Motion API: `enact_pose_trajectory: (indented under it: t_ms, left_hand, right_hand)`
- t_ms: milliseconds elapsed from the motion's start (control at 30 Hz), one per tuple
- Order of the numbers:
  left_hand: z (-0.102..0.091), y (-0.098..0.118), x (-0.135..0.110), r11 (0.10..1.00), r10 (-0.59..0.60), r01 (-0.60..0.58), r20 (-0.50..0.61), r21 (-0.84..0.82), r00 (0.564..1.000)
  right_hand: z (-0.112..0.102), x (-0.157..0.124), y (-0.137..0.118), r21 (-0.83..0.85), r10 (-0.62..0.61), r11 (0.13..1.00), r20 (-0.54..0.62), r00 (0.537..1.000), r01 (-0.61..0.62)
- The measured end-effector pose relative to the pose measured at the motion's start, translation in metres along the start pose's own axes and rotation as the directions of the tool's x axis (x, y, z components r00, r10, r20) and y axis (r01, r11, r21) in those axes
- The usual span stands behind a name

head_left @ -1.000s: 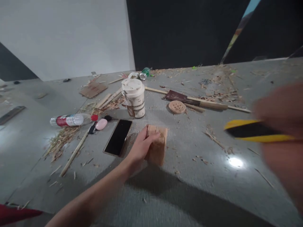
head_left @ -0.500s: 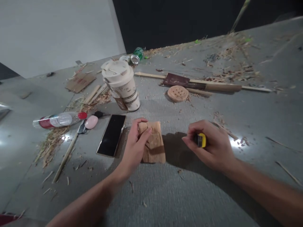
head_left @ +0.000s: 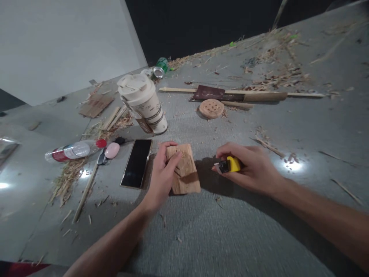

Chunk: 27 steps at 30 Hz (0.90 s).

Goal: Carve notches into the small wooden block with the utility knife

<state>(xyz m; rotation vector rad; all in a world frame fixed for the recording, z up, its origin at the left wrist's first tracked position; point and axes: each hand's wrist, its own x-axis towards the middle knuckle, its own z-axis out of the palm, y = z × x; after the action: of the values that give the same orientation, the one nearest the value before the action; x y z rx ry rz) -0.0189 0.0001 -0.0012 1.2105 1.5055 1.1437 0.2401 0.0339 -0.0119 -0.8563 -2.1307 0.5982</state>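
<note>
A small block of pale wood (head_left: pixel 186 173) with carved cuts lies on the grey floor in the middle of the view. My left hand (head_left: pixel 162 175) grips its left edge, fingers curled over the top. My right hand (head_left: pixel 249 167) is closed round a yellow and black utility knife (head_left: pixel 229 165), whose tip points left toward the block, a short gap away from it.
A black phone (head_left: pixel 136 163) lies just left of the block. Behind it stand a lidded paper cup (head_left: pixel 144 104), a plastic bottle (head_left: pixel 73 150), a pink oval object (head_left: pixel 112 150) and a round wooden disc (head_left: pixel 211 108). Long sticks (head_left: pixel 259 95), a green can (head_left: pixel 160 67) and wood shavings litter the floor.
My right hand came in from the right edge, blurred at first, and now rests low beside the block with the knife turned toward it. My left hand stayed on the block.
</note>
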Motion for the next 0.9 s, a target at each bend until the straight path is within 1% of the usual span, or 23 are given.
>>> enact_pose_trajectory:
  t_ms: [233, 367, 467, 600, 667, 733, 800, 900]
  left_hand:
    - [-0.002, -0.001, 0.000, 0.998, 0.026, -0.025, -0.010, 0.051, 1.000]
    - [-0.001, -0.003, 0.000, 0.999, 0.036, -0.035, -0.026, 0.017, 0.999]
    - [0.000, -0.005, -0.001, 0.997, 0.028, -0.029, -0.014, -0.071, 1.000]
    - [0.000, -0.012, -0.002, 0.972, 0.009, 0.004, 0.055, -0.236, 0.998]
    - [0.000, -0.015, -0.004, 0.960, 0.015, -0.003, 0.043, -0.281, 0.999]
    - [0.001, -0.017, -0.005, 0.948, 0.017, -0.014, 0.006, -0.317, 1.000]
    - [0.002, -0.016, -0.007, 0.922, -0.013, 0.003, -0.025, -0.387, 1.000]
    - [0.006, -0.011, -0.007, 0.860, -0.044, 0.047, 0.017, -0.508, 0.999]
  right_hand:
    - [-0.003, 0.002, -0.001, -0.004, -0.060, 0.998, 0.045, 0.997, 0.060]
    - [-0.003, 0.001, -0.001, -0.057, -0.099, 0.993, 0.054, 0.994, 0.102]
    - [-0.002, 0.000, -0.001, -0.090, -0.129, 0.987, 0.058, 0.990, 0.134]
    - [-0.002, -0.001, -0.001, -0.093, -0.143, 0.985, 0.060, 0.988, 0.148]
    - [-0.002, -0.002, -0.001, -0.095, -0.140, 0.985, 0.063, 0.988, 0.146]
    - [-0.003, -0.001, -0.001, -0.097, -0.136, 0.985, 0.064, 0.989, 0.142]
    - [-0.003, 0.000, -0.002, -0.089, -0.134, 0.986, 0.072, 0.988, 0.140]
    - [-0.004, 0.001, -0.002, -0.085, -0.136, 0.986, 0.083, 0.987, 0.143]
